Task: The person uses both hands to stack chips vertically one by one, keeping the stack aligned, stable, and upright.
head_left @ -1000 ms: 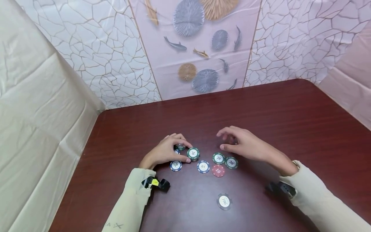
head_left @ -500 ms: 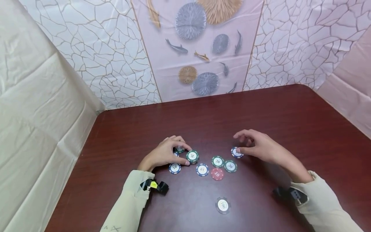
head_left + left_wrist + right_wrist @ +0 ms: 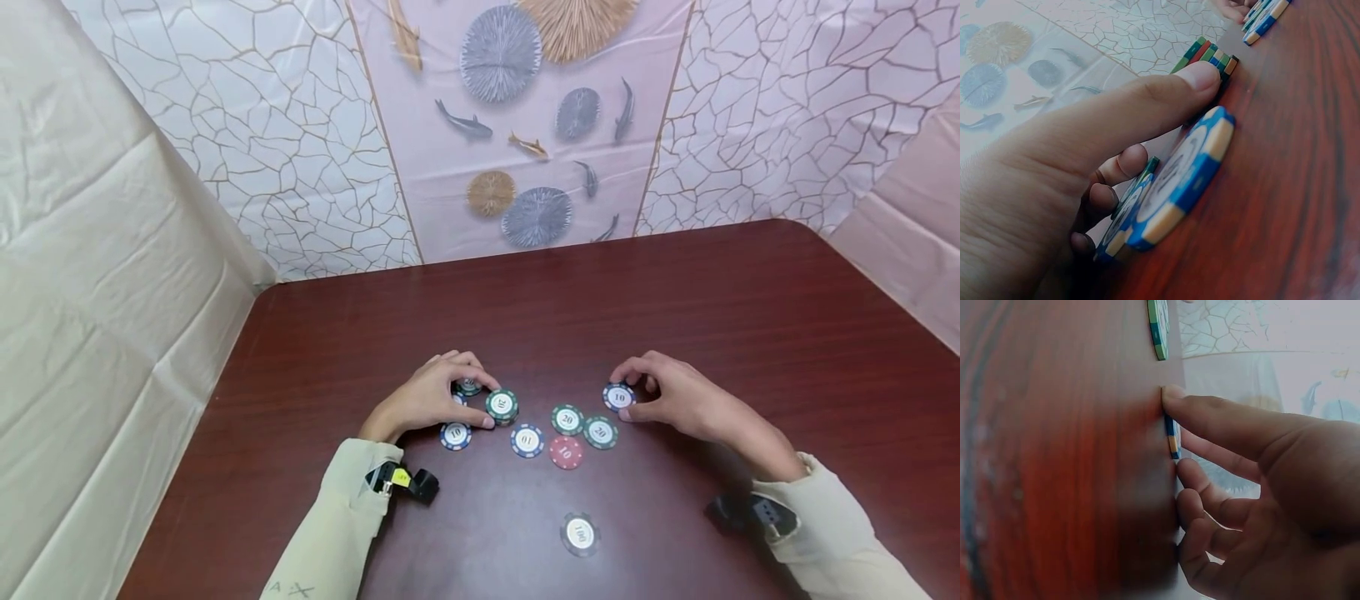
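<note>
table edge (image 3: 525, 257) lies well beyond; left hand (image 3: 426, 395) pinches green-topped chip stack (image 3: 502, 405); right hand (image 3: 681, 400) pinches blue chip (image 3: 618, 396)

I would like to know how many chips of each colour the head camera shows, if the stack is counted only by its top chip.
Green chips: 4 (one tops the stack)
Blue chips: 4 (one partly covered by the left hand)
Red chip: 1
Dark grey chip: 1
Total: 10

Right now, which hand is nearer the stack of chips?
The left hand: its thumb and finger pinch the stack. The right hand is farther right, holding a blue chip.
</note>
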